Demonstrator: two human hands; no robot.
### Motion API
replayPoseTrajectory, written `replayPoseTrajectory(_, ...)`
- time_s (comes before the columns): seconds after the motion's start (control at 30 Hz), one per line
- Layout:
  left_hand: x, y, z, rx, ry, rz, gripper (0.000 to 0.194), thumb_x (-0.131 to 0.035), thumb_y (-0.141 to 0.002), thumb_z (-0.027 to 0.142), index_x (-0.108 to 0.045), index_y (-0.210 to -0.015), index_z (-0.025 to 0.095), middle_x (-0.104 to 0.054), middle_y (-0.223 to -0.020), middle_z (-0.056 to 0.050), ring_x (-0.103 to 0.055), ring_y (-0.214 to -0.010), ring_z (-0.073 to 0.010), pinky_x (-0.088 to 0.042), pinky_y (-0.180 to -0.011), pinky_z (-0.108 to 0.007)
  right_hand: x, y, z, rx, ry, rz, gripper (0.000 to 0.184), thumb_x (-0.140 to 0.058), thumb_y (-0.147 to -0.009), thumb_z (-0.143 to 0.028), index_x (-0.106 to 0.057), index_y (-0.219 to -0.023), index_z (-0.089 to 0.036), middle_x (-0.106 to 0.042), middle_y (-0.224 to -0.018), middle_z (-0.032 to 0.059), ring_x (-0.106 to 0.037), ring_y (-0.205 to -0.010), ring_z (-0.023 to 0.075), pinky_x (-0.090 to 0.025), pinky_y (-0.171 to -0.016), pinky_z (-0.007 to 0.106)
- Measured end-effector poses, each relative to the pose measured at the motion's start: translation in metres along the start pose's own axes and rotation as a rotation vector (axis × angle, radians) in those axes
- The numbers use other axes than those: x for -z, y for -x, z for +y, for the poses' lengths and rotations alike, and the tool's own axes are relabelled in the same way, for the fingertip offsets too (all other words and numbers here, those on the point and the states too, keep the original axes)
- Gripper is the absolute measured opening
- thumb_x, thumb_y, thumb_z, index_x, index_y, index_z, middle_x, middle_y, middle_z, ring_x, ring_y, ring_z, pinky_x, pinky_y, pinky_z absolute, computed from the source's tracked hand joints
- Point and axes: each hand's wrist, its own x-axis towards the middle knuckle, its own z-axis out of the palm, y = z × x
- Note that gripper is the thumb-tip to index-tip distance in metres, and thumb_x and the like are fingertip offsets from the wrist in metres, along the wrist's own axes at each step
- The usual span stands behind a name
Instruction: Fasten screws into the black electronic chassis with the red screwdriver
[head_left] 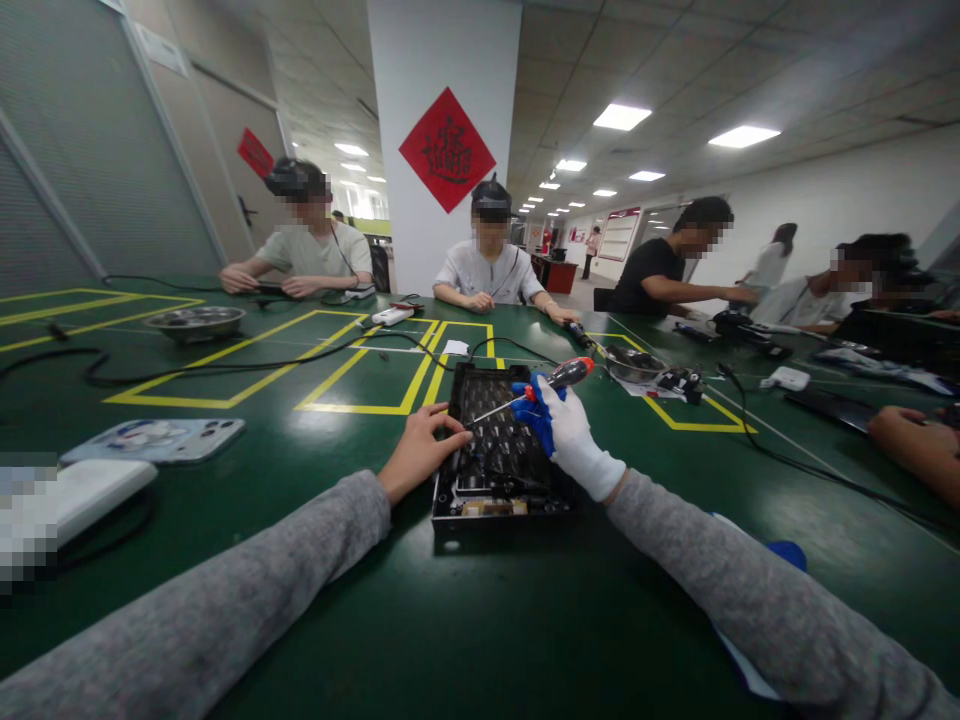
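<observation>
A black electronic device (501, 462) with its inside exposed lies on the green table in front of me; rows of dark round shapes fill its middle, and part of a circuit board shows at its near end. My right hand (562, 430), in a white glove with blue fingers, grips a screwdriver (571, 370) with a red and black handle. The shaft slants down to the left over the device. My bare left hand (421, 448) rests at the device's left edge, thumb and fingers drawn together by the screwdriver's tip; what they pinch is too small to make out.
Left of me lie a phone (157, 440) and a white box-shaped item (97, 500). Metal bowls (196, 322) (634, 366) stand farther off. Black cables cross the table, marked with yellow tape (352, 408). Several people sit or stand around. Something blue and white lies under my right forearm.
</observation>
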Motion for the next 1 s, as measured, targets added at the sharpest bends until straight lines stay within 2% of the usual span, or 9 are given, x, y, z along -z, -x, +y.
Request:
replayPoseTrajectory(0.27, 0.0002, -0.0006, -0.0013, -0.008, 0.013, -0.007, 0.019, -0.058, -0.071, 0.037, -0.066, -0.074, 0.019, -0.05, -0.12, -0.007, -0.036, -0.122, -0.0273, -0.026, -0.103, -0.047, -0.003, 0.0044, -0.004, -0.013, 0.037, -0.053, 0.036, -0.061, -0.072, -0.041, -0.05, -0.097, -0.018, -0.068, -0.085, 0.0058, -0.06, -0.057, 0.0114, -0.052, -0.056, 0.026)
replayPoseTrajectory(0.47, 0.0007, -0.0001, 0.0005, -0.016, 0.039, 0.001, 0.021, -0.061, -0.069, 0.038, -0.066, -0.078, 0.02, -0.049, -0.121, -0.008, -0.038, -0.121, -0.0272, -0.026, -0.103, -0.047, -0.004, 0.0048, -0.0049, -0.013, 0.034, -0.042, 0.035, -0.062, -0.072, -0.04, -0.05, -0.096, -0.018, -0.068, -0.084, 0.0056, -0.06, -0.057, 0.0112, -0.052, -0.056, 0.026)
replayPoseTrajectory(0.67, 0.0012, 0.0002, 0.0019, 0.004, 0.041, -0.004, 0.019, -0.061, -0.069, 0.036, -0.066, -0.075, 0.019, -0.05, -0.12, -0.007, -0.038, -0.121, -0.0269, -0.027, -0.103, -0.046, -0.0043, 0.0051, -0.0058, -0.027, 0.018, -0.047, 0.032, -0.061, -0.073, -0.039, -0.051, -0.094, -0.018, -0.067, -0.081, 0.0044, -0.059, -0.058, 0.0107, -0.052, -0.056, 0.025)
replayPoseTrajectory(0.87, 0.0005, 0.0001, 0.0006, -0.006, 0.027, -0.007, 0.019, -0.06, -0.07, 0.036, -0.066, -0.075, 0.018, -0.05, -0.121, -0.008, -0.038, -0.121, -0.0267, -0.026, -0.103, -0.046, -0.0038, 0.0034, -0.0071, -0.002, -0.014, 0.052, 0.03, -0.062, -0.072, -0.038, -0.05, -0.091, -0.018, -0.067, -0.077, 0.0025, -0.058, -0.056, 0.01, -0.05, -0.053, 0.023)
replayPoseTrajectory(1.0, -0.0005, 0.0005, 0.0, -0.012, 0.029, 0.008, 0.02, -0.059, -0.071, 0.037, -0.065, -0.075, 0.018, -0.049, -0.121, -0.008, -0.038, -0.121, -0.0268, -0.026, -0.103, -0.047, -0.0051, 0.0046, -0.0061, -0.009, -0.018, 0.048, 0.03, -0.062, -0.071, -0.037, -0.051, -0.09, -0.018, -0.067, -0.075, 0.002, -0.058, -0.056, 0.0103, -0.05, -0.053, 0.023)
